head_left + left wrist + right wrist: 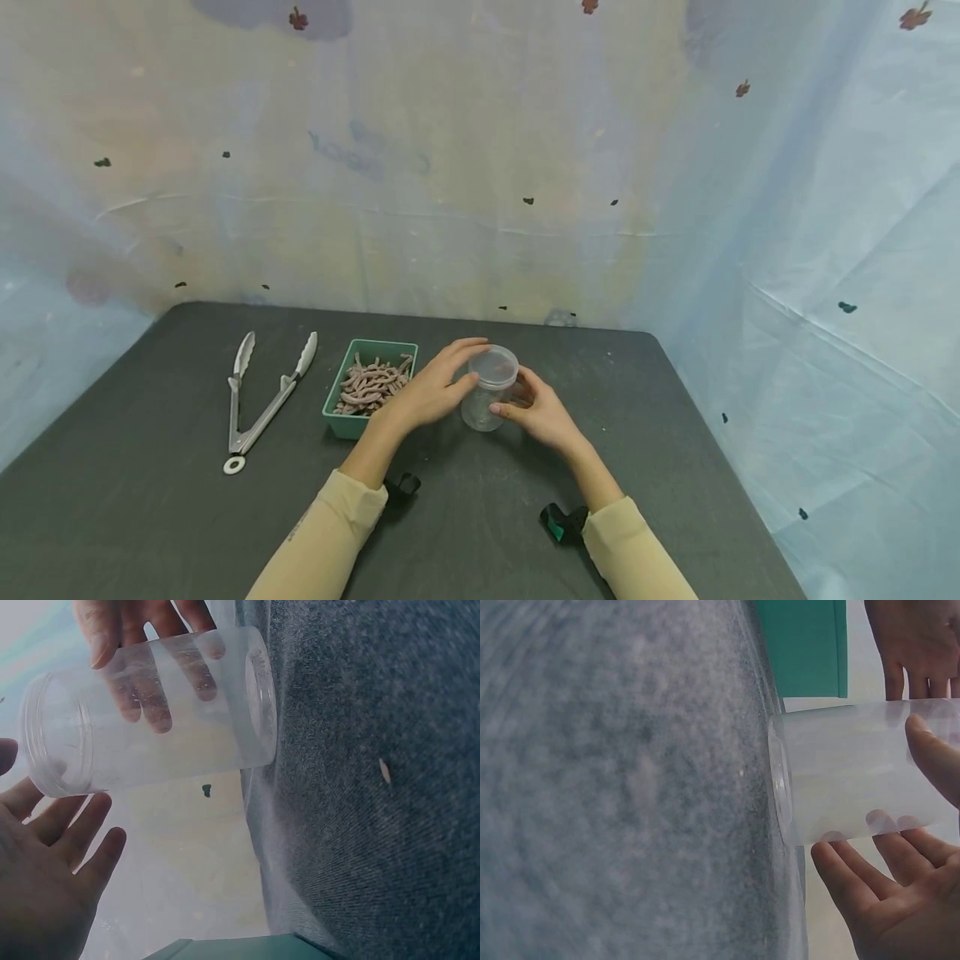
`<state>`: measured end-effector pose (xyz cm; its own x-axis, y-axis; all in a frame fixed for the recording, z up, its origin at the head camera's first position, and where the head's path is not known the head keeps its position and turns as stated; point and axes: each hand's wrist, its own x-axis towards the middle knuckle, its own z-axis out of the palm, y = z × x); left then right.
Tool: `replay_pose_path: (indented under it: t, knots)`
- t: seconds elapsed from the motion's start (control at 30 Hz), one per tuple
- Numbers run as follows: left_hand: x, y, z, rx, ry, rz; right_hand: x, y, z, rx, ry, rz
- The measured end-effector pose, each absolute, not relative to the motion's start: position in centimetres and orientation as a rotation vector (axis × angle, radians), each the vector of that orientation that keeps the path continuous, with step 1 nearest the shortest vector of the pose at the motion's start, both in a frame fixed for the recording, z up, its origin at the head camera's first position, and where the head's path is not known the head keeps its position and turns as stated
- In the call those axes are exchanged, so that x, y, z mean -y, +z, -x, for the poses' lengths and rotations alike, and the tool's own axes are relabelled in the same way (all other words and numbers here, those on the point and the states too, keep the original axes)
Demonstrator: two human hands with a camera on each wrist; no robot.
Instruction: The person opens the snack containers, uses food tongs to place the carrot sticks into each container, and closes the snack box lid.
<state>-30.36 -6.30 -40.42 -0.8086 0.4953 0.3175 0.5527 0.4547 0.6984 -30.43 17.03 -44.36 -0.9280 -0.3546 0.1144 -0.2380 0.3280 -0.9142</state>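
A clear plastic jar (pixel 480 412) with a translucent lid (pixel 496 367) stands upright on the dark table, between both hands. My left hand (pixel 429 390) holds the lid at its left side, thumb in front and fingers toward the back. On the right side, my right hand (pixel 549 418) grips the jar's body, its thumb on the near wall. Through the clear wall in the left wrist view, the right hand's fingers (pixel 154 697) show along the jar. Nothing shows inside the jar (pixel 840 776) in the right wrist view.
Left of the jar, a green plastic basket (pixel 347 427) holds many brownish, worm-like pieces (pixel 371 385). Metal tongs (pixel 262 421) lie spread farther left on the table (pixel 480 533). A pale sheet (pixel 450 167) hangs behind the table and along its right side.
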Motion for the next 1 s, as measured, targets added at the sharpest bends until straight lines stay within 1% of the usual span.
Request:
replay_pose_path:
  t: [0.27,0.73,0.87,1.0]
  knots:
    - [6.38,-40.39,30.46,2.624,-1.291,0.950,-17.04,-44.28,30.42,-2.471,-1.671,0.556]
    - [6.04,-40.48,30.16,2.610,-1.217,0.817,-17.03,-44.34,30.33,-2.465,-1.659,0.575]
    - [6.09,-40.54,30.25,2.618,-1.217,0.830,-17.02,-44.41,30.40,-2.476,-1.651,0.575]
    - [6.22,-40.46,30.29,2.629,-1.236,0.904,-17.00,-44.42,30.48,-2.475,-1.655,0.558]
